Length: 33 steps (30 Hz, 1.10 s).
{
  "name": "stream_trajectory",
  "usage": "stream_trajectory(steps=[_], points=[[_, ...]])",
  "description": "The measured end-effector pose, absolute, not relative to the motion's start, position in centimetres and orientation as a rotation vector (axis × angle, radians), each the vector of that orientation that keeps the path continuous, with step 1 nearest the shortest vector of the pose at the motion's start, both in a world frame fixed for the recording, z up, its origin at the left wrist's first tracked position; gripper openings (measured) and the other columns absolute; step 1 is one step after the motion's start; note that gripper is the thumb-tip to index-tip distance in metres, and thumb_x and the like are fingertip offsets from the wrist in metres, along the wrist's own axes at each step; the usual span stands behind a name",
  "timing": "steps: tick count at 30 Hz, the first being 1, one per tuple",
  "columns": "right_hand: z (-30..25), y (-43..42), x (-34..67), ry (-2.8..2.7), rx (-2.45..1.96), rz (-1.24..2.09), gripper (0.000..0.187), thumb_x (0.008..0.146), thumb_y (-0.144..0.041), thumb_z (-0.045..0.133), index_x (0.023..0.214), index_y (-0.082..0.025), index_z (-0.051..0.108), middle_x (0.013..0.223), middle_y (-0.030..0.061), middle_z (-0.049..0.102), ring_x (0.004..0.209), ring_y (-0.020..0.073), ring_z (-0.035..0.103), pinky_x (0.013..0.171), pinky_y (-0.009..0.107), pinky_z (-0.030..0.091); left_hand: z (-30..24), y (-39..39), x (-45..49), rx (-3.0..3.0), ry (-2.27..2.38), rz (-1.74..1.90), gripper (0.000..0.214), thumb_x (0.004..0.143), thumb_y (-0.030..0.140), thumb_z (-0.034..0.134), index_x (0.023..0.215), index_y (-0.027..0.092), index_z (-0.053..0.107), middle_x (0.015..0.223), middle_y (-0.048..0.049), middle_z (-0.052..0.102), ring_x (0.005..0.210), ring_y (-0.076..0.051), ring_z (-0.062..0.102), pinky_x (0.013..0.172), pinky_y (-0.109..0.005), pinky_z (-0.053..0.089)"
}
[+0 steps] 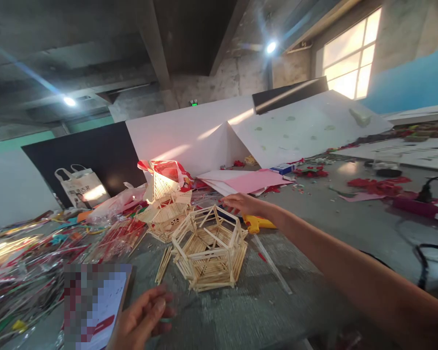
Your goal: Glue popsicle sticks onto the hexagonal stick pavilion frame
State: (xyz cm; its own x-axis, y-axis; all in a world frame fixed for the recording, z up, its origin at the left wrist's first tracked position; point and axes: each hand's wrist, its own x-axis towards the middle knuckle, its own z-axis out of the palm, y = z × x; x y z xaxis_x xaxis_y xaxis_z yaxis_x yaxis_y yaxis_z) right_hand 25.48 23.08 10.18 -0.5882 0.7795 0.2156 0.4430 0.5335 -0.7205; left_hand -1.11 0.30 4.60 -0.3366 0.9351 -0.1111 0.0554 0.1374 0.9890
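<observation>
A hexagonal frame of wooden sticks (213,280), open at the top, stands on the grey table in front of me. Beyond its far right side, my right hand (244,204) reaches out with fingers loosely stretched, near a yellow glue gun (257,223). Whether its fingertips touch anything is unclear. My left hand (144,313) hovers low at the near edge, slightly blurred, fingers bent but apart, with no object visible in its grasp. Several loose sticks (163,265) lie left of the frame. Behind it rises a smaller stick model with sloping roofs (162,187).
A clear narrow rod (273,265) lies right of the frame. Left are a booklet (109,306) and plastic-wrapped sticks (113,238). Pink sheets (257,182) lie behind, before white boards (193,131). A purple power strip (419,206) with black cable sits right.
</observation>
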Motion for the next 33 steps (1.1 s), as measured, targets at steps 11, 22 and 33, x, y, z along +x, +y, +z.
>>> stream_trajectory(steps=[11,22,33], points=[[10.6,20.5,25.1,-2.188,-1.141,1.050,0.059,0.083,-0.064,0.030,0.066,-0.014,0.056,0.070,0.0065,0.061,0.056,0.0120,0.054,0.042,0.018,0.042,4.8,1.6,0.2,0.872,1.489,1.382,0.052,0.053,0.042,0.075,0.095,0.015,0.061,0.103,-0.0124,0.065,0.089,-0.028,0.063,0.066,-0.034,0.054],[12.4,20.3,27.4,-2.144,-1.340,0.697,0.056,0.084,-0.060,0.031,0.077,-0.013,0.060,0.070,0.0108,0.064,0.054,0.0145,0.059,0.045,0.021,0.044,6.4,8.1,-3.6,1.296,1.678,1.307,0.037,0.060,0.033,0.062,0.091,0.013,0.059,0.101,-0.0122,0.064,0.086,-0.022,0.062,0.068,-0.030,0.051],[5.8,10.4,30.1,-1.895,-1.089,1.255,0.058,0.080,-0.064,0.035,0.093,-0.012,0.059,0.097,0.0134,0.061,0.071,0.0170,0.061,0.053,0.025,0.049,6.2,9.8,-4.1,1.339,1.666,1.138,0.027,0.065,0.016,0.052,0.091,0.012,0.058,0.099,-0.0111,0.063,0.086,-0.019,0.060,0.068,-0.028,0.048]])
